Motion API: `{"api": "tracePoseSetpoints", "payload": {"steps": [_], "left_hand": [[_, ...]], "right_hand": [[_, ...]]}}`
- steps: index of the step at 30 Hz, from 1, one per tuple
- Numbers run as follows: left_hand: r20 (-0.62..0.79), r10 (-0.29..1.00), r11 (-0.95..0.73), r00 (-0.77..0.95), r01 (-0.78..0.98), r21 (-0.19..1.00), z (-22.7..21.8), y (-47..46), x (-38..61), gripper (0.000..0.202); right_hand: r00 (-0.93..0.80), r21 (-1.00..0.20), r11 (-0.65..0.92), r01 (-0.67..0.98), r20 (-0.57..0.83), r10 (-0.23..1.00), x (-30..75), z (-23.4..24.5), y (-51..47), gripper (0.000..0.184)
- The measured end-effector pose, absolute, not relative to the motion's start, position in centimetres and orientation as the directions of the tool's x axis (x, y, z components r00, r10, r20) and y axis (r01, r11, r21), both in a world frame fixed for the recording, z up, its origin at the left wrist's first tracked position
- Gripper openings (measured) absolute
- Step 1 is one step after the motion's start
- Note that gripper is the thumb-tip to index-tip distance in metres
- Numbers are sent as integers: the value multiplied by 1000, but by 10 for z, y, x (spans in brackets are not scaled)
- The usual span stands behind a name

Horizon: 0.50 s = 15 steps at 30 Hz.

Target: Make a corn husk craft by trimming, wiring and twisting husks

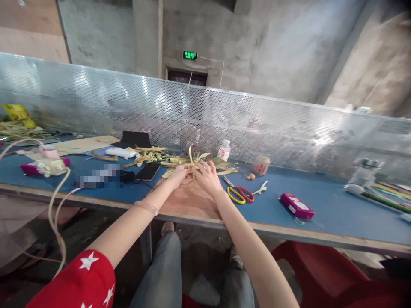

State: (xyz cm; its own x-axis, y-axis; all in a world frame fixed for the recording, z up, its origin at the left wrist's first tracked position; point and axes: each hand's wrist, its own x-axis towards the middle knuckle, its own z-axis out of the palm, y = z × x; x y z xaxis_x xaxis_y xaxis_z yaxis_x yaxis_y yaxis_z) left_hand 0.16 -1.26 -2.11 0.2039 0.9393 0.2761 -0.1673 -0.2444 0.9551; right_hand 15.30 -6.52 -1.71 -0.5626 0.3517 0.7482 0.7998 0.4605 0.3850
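Dried husk strips (192,160), pale and straw-coloured, sit between the two hands in the head view, above the surface (269,186), with one strip rising over the fingertips. The left hand (181,174) has a narrow grip, its fingertips pinched on the strips; the right hand (208,176) bends over them from the other side, and at this size I cannot tell whether its grip is closed. Below the hands lies a brown board (192,202). Loose husk pieces (148,156) spread behind and to the left, and a dark smartphone (148,172) lies near the left hand. Scissors (234,187) with one yellow and one red handle rest just right of the right hand. Behind them stand a white bottle (224,151) and a jar (261,165) with red print. Farther right lies a magenta packet (296,206). Perforated metal screening (276,124) runs along the back.
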Motion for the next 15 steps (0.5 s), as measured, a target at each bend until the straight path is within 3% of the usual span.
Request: {"api": "tracePoseSetpoints", "payload": {"steps": [3,8,15], "left_hand": [[280,935,-252,219,-148,956,-22,-13,2,23],[275,921,-248,276,-130,960,-23,-15,2,20],[249,937,-240,246,-64,969,-25,-15,1,27]], "right_hand": [[-567,372,480,794,737,368,158,-17,-63,24],[-634,451,481,752,696,338,159,-19,-64,18],[-549,401,439,804,784,289,158,-22,-61,18]]}}
